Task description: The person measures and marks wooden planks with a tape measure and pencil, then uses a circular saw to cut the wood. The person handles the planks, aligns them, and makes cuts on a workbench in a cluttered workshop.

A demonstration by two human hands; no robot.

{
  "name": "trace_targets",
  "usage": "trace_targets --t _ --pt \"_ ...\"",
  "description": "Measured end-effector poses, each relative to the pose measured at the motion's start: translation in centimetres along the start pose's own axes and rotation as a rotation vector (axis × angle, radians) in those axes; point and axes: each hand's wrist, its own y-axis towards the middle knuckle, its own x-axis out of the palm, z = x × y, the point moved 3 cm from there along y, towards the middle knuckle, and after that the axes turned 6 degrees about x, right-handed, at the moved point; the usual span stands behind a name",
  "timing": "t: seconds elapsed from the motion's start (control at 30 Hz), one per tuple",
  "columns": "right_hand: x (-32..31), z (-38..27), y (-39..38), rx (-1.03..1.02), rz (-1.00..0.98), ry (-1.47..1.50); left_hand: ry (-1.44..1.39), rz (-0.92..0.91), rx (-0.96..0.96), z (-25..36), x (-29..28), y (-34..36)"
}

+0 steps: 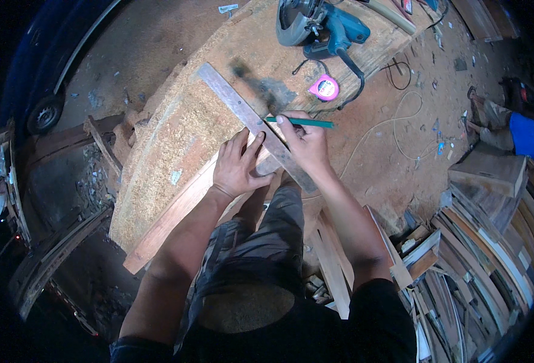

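My right hand (303,140), right of the frame's centre, pinches a green pencil (315,123) between thumb and fingers. The pencil lies nearly level across the picture, its left end at the edge of a long metal ruler (234,97). The ruler slants from the upper middle of the frame down to just right of centre, passing under my right hand's side.

My left hand (235,162), near the centre, is spread palm down over a pale wooden board (173,221), one fingertip reaching the ruler; I cannot tell how hard it presses. The board runs from beneath that hand toward the lower left, along the near side of a workbench (164,151) strewn with sawdust.

On the bench, above and right of the pencil, sits a pink tape measure (324,89). Beyond it, at the top of the frame, stands a teal circular saw (347,29), its dark cord curving down near the tape.

A stack of planks (485,257) fills the lower right. At the right edge I see part of a person in blue (528,138); at upper left, a dark blue vehicle (40,57) with one wheel showing.
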Motion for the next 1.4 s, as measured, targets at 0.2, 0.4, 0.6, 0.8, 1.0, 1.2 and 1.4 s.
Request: trace_targets --t 0.2,0.4,0.6,0.8,1.0,1.2,1.4 --pt "-1.2 -1.5 -1.1 -0.285 -0.087 -0.333 -0.047 -0.008 -0.01 -0.4 0.1 -0.2" --pt "-3.7 -0.8 -4.1 -0.046 -0.082 -0.248 -0.03 -0.06 -0.044 -0.7 0.3 -0.4" --pt "0.4 -3.2 2.3 -0.11 -0.171 -0.509 -0.029 -0.058 -0.049 -0.3 -0.1 0.0" --pt "2.2 -4.4 5.2 -0.135 -0.077 -0.159 -0.024 -0.029 -0.011 -0.1 -0.6 0.4" --pt "-3.9 -0.7 -3.2 -0.022 0.098 -0.398 -0.017 -0.027 -0.011 -0.1 -0.3 -0.2" --pt "-1.9 3.7 -9.1 -0.042 0.058 -0.606 -0.004 -0.038 0.009 0.1 -0.8 -0.3" --pt "-2.7 4.7 -7.3 0.127 -0.004 -0.517 0.023 0.031 -0.059 -0.6 -3.0 -5.1"
